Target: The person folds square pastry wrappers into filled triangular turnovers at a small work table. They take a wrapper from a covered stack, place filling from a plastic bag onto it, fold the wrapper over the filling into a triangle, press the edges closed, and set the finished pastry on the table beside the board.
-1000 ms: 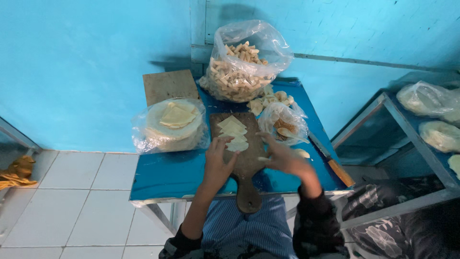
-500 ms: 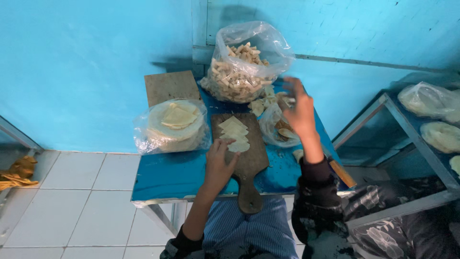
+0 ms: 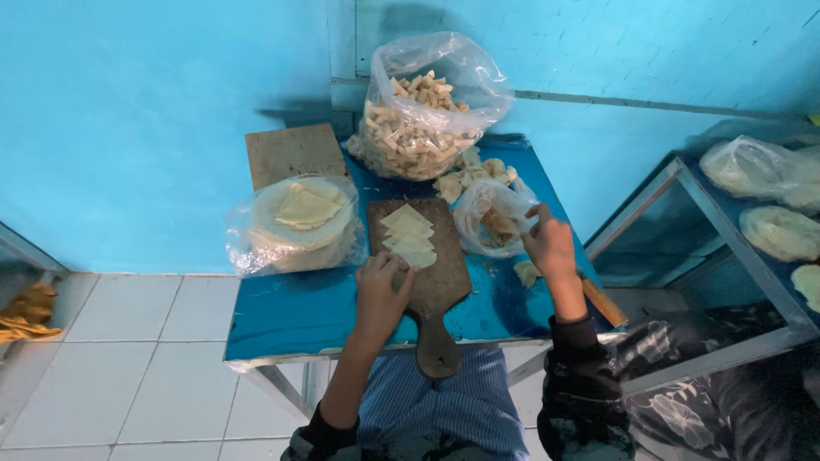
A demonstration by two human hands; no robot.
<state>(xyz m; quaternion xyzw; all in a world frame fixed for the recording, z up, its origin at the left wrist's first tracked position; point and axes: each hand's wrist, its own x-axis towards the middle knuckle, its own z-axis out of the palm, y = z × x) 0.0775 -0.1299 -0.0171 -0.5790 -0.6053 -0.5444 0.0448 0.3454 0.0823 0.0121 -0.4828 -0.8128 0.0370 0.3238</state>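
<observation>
A wooden cutting board (image 3: 440, 290) with a handle lies on the blue table (image 3: 290, 312) and carries a short stack of pale dough squares (image 3: 410, 235). My left hand (image 3: 383, 294) rests on the board, its fingers curled on the nearest square. My right hand (image 3: 551, 248) is at the right rim of a small clear plastic bag (image 3: 487, 213) that holds brownish filling. Its fingertips touch the plastic, and whether they grip anything is hidden.
A big clear bag of rolled pieces (image 3: 427, 111) stands at the back, with loose pieces (image 3: 470, 175) in front. A bag of round wrappers (image 3: 295, 222) and a bare wooden board (image 3: 295, 154) sit left. A wooden-handled knife (image 3: 602, 299) lies right. A metal shelf (image 3: 683, 183) holds more bags.
My right hand went from the board up over the small bag, then drew back to the bag's right rim. My left hand stayed on the dough squares.
</observation>
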